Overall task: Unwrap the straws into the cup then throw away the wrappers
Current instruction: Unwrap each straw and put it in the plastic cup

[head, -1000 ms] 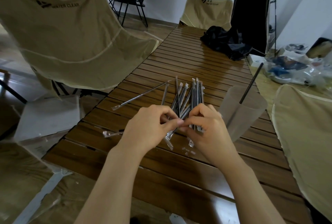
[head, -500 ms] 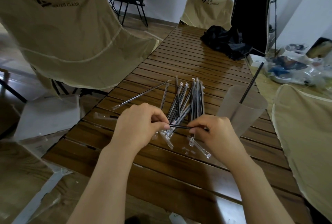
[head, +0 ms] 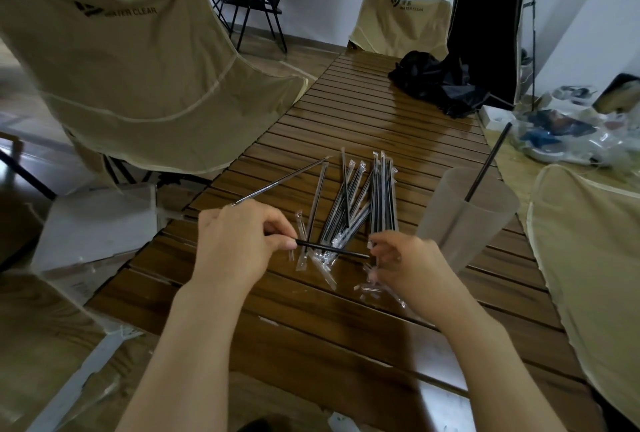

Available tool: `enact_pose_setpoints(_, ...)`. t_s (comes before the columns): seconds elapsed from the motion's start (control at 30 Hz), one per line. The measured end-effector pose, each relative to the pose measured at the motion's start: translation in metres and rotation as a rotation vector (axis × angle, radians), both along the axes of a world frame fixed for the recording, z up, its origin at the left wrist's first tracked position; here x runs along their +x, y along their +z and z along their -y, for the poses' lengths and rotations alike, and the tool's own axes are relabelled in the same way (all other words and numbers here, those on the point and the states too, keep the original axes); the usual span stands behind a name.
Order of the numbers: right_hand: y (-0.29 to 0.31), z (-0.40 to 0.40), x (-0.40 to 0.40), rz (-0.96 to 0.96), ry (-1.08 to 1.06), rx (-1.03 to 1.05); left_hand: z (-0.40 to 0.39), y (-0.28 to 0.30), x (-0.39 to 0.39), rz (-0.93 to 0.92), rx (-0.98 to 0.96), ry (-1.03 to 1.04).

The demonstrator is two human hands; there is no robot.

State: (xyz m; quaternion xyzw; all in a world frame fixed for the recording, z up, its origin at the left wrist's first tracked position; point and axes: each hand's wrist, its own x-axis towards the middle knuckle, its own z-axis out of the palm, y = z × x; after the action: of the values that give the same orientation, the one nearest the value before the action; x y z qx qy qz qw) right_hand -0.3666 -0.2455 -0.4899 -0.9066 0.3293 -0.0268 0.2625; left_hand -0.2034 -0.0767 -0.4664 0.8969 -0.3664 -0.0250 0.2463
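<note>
My left hand (head: 242,244) pinches one end of a bare black straw (head: 332,249) that lies level just above the slatted wooden table (head: 346,327). The straw's other end points at my right hand (head: 405,265), whose curled fingers hold a clear wrapper (head: 373,268). Behind the hands lies a pile of wrapped straws (head: 360,203); one wrapped straw (head: 280,182) lies apart at the left. A frosted cup (head: 464,223) stands right of the pile with one black straw (head: 488,161) in it. An empty wrapper (head: 381,291) lies under my right hand.
Beige camp chairs stand at the left (head: 138,85), the far end (head: 398,22) and the right (head: 588,258). A black bag (head: 436,85) lies on the far table. A white box (head: 97,223) sits by the left edge. Plastic bags (head: 571,133) clutter the floor at right.
My hands have drawn apart. The black straw has come out of its wrapper: the left hand keeps the straw, the right hand has pulled away to the right with the wrapper.
</note>
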Motion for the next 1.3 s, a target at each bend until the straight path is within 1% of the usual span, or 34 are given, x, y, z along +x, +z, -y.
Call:
enact_pose_setpoints(0.1,0.013,-0.008,-0.003,0.126,0.061,-0.024,0.007,0.001,-0.005,-0.02,0.004,-0.098)
enact_pose_setpoints(0.2,0.02,-0.015,0.0,0.135,0.133,-0.051,0.013,0.002,-0.011,-0.103,-0.031,-0.198)
enact_pose_setpoints(0.3,0.02,-0.016,-0.001,0.15,0.126,-0.046,0.014,0.003,-0.013,-0.133,-0.043,-0.214)
enact_pose_setpoints(0.5,0.022,-0.007,-0.014,0.212,0.02,-0.065,0.004,0.005,-0.005,-0.145,-0.054,-0.138)
enact_pose_setpoints(0.67,0.032,-0.007,-0.021,0.198,0.021,-0.107,-0.003,0.003,0.003,-0.077,-0.047,-0.005)
enact_pose_setpoints(0.8,0.046,-0.007,-0.028,0.261,0.026,-0.183,-0.006,0.0,0.006,-0.057,-0.07,0.085)
enact_pose_setpoints(0.9,0.05,-0.009,-0.031,0.267,0.046,-0.198,-0.009,-0.002,0.008,-0.069,-0.07,0.11)
enact_pose_setpoints(1.03,0.047,-0.014,-0.025,0.212,0.055,-0.231,-0.012,-0.002,0.01,-0.103,-0.1,0.096)
enact_pose_setpoints(1.07,0.047,-0.016,-0.024,0.232,0.053,-0.217,-0.012,-0.001,0.01,-0.109,-0.111,0.079)
enact_pose_setpoints(1.2,0.056,-0.02,-0.023,0.432,-0.046,-0.036,-0.01,0.001,0.008,-0.124,-0.152,0.05)
enact_pose_setpoints(1.3,0.067,-0.02,-0.03,0.514,-0.059,0.036,-0.008,0.002,0.005,-0.116,-0.151,0.049)
